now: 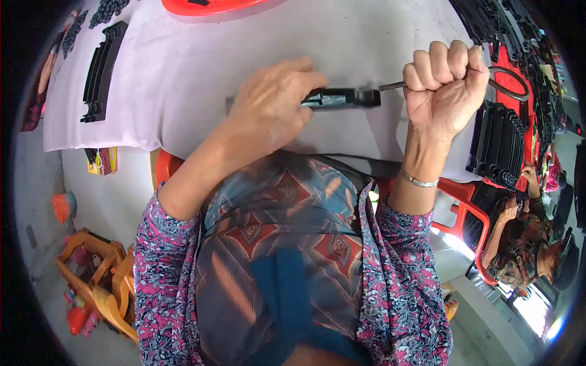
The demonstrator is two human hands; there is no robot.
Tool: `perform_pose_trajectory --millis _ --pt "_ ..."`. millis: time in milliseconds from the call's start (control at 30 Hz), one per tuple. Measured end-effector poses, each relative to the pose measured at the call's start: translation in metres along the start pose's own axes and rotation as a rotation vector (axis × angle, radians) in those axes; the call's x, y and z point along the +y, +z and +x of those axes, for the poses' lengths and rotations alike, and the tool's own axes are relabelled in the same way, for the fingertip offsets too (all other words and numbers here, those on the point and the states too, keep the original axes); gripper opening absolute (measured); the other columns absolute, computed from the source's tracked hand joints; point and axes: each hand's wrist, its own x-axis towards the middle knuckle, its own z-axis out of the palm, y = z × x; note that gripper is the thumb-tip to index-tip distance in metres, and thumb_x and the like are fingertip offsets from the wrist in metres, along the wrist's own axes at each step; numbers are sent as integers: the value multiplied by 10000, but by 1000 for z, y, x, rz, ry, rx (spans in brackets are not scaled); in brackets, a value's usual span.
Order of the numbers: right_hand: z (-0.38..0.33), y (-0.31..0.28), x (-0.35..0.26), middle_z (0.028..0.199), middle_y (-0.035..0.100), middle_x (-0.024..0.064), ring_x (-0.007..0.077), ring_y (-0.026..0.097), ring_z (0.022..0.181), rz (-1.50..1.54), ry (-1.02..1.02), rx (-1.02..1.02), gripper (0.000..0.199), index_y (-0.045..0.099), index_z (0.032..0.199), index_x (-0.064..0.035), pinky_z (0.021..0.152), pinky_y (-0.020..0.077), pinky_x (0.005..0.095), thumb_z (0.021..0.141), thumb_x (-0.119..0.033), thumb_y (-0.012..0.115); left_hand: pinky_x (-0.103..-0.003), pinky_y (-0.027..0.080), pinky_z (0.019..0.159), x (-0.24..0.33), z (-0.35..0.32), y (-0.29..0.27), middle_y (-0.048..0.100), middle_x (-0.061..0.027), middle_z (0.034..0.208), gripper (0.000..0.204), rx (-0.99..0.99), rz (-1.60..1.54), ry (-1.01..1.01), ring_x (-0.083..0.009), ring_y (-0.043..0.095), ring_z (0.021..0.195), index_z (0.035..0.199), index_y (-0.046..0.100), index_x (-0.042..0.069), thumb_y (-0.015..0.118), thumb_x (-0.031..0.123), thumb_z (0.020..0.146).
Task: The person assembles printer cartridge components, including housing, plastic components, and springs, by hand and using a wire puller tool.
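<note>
Black plastic is the thing in hand: a long dark part [339, 97] lies flat on the pale cloth-covered surface [183, 79], right in front of the person's chest. Just to its left, the left hand [274, 104] presses down on that end, fingers [305, 82] curled over the part and grasping it. Just to its right, the right hand [445, 85] is clenched in a fist around a thin metal tool [394, 86], whose tip meets the part's right end; a dark loop [510, 82] shows beyond the fist.

The work seems to be prying or trimming at that end, so it pays to keep the left hand's weight low and steady, and to drive the tool in line with the part, not at a slant, lest it slip.

Farther right of the part stands a stack of ribbed black pieces [497, 143]; far to its upper left lies another [101, 70].
</note>
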Motion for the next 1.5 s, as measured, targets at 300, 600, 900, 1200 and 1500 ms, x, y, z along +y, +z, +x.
perform_pose_trajectory --millis 300,600,900,1200,1500 --pt "-8 7 -9 576 247 -35 102 193 513 17 34 -62 469 290 653 -130 459 165 268 999 -430 393 -435 349 1056 -9 2 -37 575 -86 1164 306 -125 273 352 -311 498 1193 904 678 90 633 -58 641" --pt "-8 10 15 575 263 -39 84 207 498 -154 42 20 526 288 659 -131 445 167 247 1002 -523 363 -406 466 940 -12 -27 -22 560 -159 1175 445 237 -119 50 -334 571 1091 1161 604 13 714 41 731" --pt "-8 22 35 571 257 -34 88 176 505 -100 34 -53 651 291 659 -117 455 141 259 950 -699 312 -441 480 756 17 -41 6 555 -164 987 724 218 102 -143 -327 577 915 1340 424 -53 689 73 677" --pt "-8 21 43 557 224 -38 98 156 484 32 58 -19 556 297 661 -136 437 129 273 1005 -571 344 -416 470 752 6 -44 -7 561 -107 946 550 160 196 -50 -299 554 860 1225 547 76 610 -16 687" --pt "-9 15 64 540 189 -37 97 126 461 -103 78 186 527 268 652 -144 422 115 282 1027 -508 337 -420 450 807 -1 -33 2 577 -99 1004 296 174 97 95 -317 575 929 1004 651 76 715 55 716"
